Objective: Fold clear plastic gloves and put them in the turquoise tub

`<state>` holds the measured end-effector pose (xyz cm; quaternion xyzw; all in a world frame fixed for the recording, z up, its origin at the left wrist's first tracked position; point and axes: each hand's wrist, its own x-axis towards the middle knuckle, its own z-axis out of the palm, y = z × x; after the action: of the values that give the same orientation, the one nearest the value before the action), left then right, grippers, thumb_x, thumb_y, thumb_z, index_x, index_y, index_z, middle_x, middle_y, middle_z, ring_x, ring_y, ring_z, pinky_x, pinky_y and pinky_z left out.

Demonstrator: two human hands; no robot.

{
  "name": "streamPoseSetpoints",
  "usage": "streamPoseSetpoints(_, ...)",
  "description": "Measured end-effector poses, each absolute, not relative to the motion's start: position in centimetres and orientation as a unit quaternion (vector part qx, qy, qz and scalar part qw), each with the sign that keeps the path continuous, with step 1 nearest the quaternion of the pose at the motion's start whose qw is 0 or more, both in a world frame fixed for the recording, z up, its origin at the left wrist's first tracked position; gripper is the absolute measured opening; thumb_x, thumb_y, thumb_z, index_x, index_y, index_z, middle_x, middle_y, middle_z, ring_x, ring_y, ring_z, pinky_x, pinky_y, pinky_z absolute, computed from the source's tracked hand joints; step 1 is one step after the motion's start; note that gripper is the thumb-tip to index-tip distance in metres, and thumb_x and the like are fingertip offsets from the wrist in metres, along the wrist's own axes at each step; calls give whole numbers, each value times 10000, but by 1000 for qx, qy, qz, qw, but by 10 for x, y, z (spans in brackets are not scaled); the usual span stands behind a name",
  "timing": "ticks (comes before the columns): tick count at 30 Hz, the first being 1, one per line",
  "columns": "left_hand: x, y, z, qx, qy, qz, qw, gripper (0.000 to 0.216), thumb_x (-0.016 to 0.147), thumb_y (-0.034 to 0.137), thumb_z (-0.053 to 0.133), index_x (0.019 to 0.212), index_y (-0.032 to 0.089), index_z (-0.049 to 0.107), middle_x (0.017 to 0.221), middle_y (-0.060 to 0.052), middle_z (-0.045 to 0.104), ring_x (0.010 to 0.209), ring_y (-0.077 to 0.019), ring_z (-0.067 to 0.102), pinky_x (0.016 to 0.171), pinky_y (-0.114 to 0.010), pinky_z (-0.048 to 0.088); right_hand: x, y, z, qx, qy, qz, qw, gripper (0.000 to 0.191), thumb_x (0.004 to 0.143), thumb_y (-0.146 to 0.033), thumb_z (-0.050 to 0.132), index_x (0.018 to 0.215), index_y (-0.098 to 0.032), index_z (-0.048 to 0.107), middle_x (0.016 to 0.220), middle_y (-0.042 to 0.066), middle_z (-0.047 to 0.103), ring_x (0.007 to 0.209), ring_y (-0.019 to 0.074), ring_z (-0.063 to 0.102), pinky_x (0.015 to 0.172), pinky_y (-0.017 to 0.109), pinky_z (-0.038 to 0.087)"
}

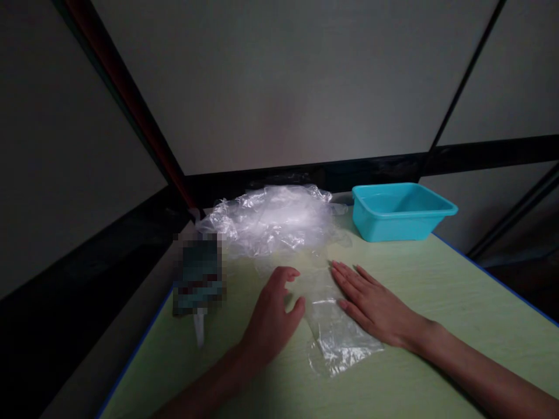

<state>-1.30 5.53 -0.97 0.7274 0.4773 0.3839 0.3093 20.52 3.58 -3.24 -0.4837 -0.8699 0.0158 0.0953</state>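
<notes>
A clear plastic bag [334, 326] lies flat on the table in front of me, wrinkled and shiny at its near end. My right hand [371, 305] rests palm down along the bag's right side, fingers stretched out. To the left of the bag is my left hand [277, 308], its thumb and fingers curved with a gap between them and nothing held. Just beyond both hands spreads a heap of crumpled clear plastic bags [279, 224].
A turquoise plastic basin [393, 227] stands at the back right of the pale green table [454, 349]. At the left edge lies a blurred-out dark green item [198, 273] with a white strip [199, 329] below it. Pale panels [297, 87] rise behind the table.
</notes>
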Motion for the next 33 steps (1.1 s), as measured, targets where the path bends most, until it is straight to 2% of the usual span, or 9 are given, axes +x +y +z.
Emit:
streamPoseSetpoints(6, -28, 62, -2, 499, 514, 412, 563, 238, 657, 230, 559, 881, 180, 496, 979, -52, 549, 1008, -217, 506, 851, -323, 374, 206, 36, -35, -487, -869, -9, 83, 544, 912, -394, 229, 1365, -95, 185, 1408, 125, 200, 1294, 208, 163, 1044, 415, 200)
streamPoseSetpoints(11, -48, 68, 10, 325, 451, 353, 753, 256, 621, 189, 508, 873, 167, 476, 990, -100, 581, 941, -248, 578, 894, -384, 356, 205, 35, -33, -492, -867, -7, 79, 541, 916, -394, 216, 1362, -90, 195, 1407, 127, 198, 1291, 210, 173, 1041, 413, 211)
streamPoseSetpoints(18, -52, 67, 13, 335, 410, 282, 800, 231, 652, 229, 446, 881, 198, 446, 1092, -102, 549, 956, -234, 592, 928, -385, 324, 206, 35, -33, -488, -868, -2, 95, 538, 914, -395, 229, 1364, -102, 195, 1402, 125, 218, 1286, 222, 191, 1037, 427, 219)
streamPoseSetpoints(22, -47, 71, 12, 348, 401, 260, 807, 237, 653, 239, 456, 885, 193, 437, 1101, -120, 558, 999, -222, 570, 919, -366, 329, 205, 35, -32, -486, -869, 3, 97, 538, 911, -386, 244, 1365, -101, 194, 1399, 124, 232, 1284, 221, 196, 1038, 426, 218)
streamPoseSetpoints(26, -39, 73, 18, 379, 440, 228, 782, 174, 731, 236, 359, 858, 168, 457, 1021, -142, 608, 1000, -198, 565, 843, -337, 393, 205, 36, -30, -489, -869, 7, 76, 541, 912, -387, 235, 1361, -86, 202, 1400, 138, 221, 1288, 218, 183, 1035, 424, 223)
streamPoseSetpoints(28, -33, 74, 19, 500, 484, 200, 689, 218, 762, 214, 295, 862, 153, 479, 979, -141, 620, 932, -204, 589, 748, -337, 440, 205, 36, -30, -491, -868, 7, 70, 543, 913, -392, 225, 1359, -82, 208, 1401, 140, 217, 1289, 217, 177, 1035, 422, 222)
streamPoseSetpoints(30, -27, 77, 16, 632, 521, 191, 542, 244, 765, 199, 298, 901, 138, 491, 943, -130, 613, 845, -207, 595, 679, -336, 453, 205, 36, -30, -490, -869, 5, 70, 542, 914, -392, 218, 1357, -80, 210, 1401, 139, 217, 1289, 216, 178, 1036, 422, 221)
streamPoseSetpoints(33, -20, 87, 7, 712, 545, 217, 386, 240, 700, 153, 419, 928, 133, 492, 931, -94, 554, 856, -205, 541, 742, -345, 419, 206, 37, -33, -487, -869, 1, 83, 537, 915, -390, 220, 1358, -87, 208, 1400, 135, 219, 1286, 216, 191, 1034, 427, 224)
